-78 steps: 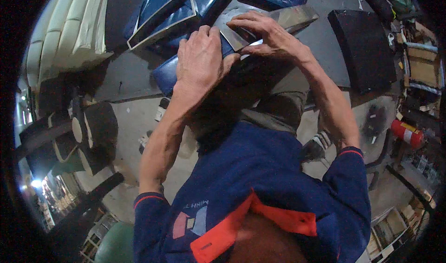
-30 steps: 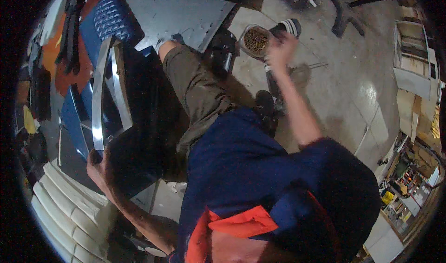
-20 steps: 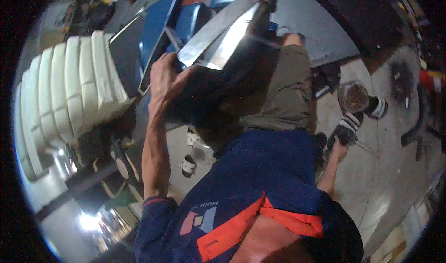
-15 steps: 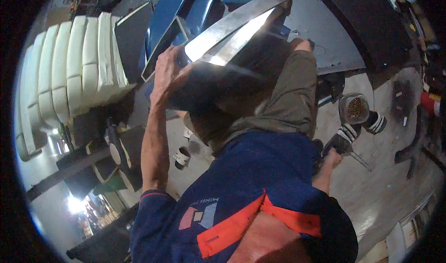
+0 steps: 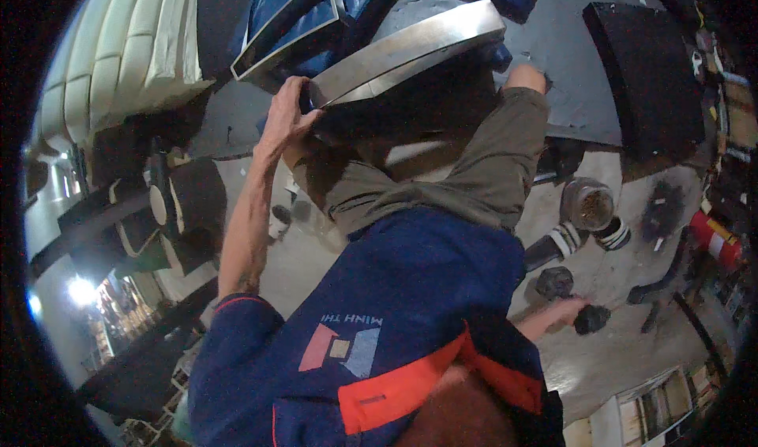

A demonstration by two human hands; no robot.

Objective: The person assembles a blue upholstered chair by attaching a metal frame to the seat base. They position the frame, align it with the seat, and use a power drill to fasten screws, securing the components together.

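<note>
My left hand (image 5: 286,123) grips the left end of a dark panel with a shiny metal edge (image 5: 410,48) that lies tilted across my lap. Behind it are blue padded seat pieces with metal trim (image 5: 288,16). My right hand (image 5: 562,313) reaches down to the floor on my right and touches a small dark object (image 5: 592,318); whether its fingers close on it is unclear. Another dark lump (image 5: 553,281) lies just beside it. A round open jar of small brownish bits (image 5: 589,204) stands on the floor further up.
A cream ribbed cushion (image 5: 126,60) lies at the upper left, with dark blocks (image 5: 189,210) below it. A black flat pad (image 5: 643,68) rests on grey sheet at the upper right. A red cylinder (image 5: 714,238) and assorted clutter line the right edge.
Both hands were on the panel at first. My right hand left it, went to the jar on the floor, and now sits lower by the dark object. The left hand keeps hold of the panel.
</note>
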